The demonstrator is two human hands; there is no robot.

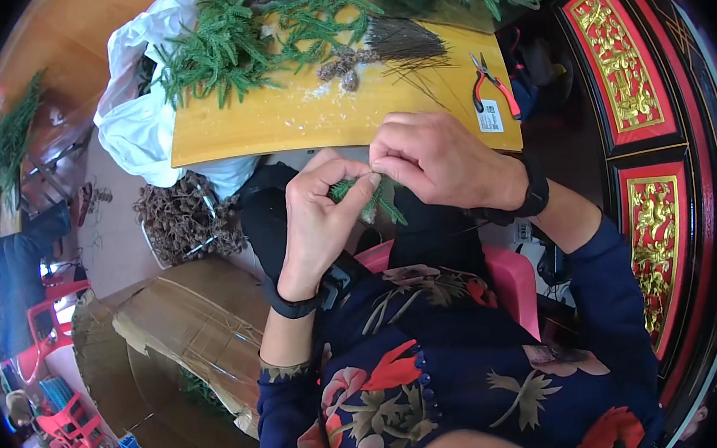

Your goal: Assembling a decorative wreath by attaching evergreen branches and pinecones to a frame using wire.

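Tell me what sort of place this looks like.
Probably a small craft workspace, though I can't tell whether it's a home or a shop. The yellow table holds green sprigs, thin dark wires and pliers.

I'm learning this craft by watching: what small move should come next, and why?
Perhaps a small twist: the left hand pinches the green sprig and the right hand pinches right beside it, though what it holds is hidden; the pliers lie on the table.
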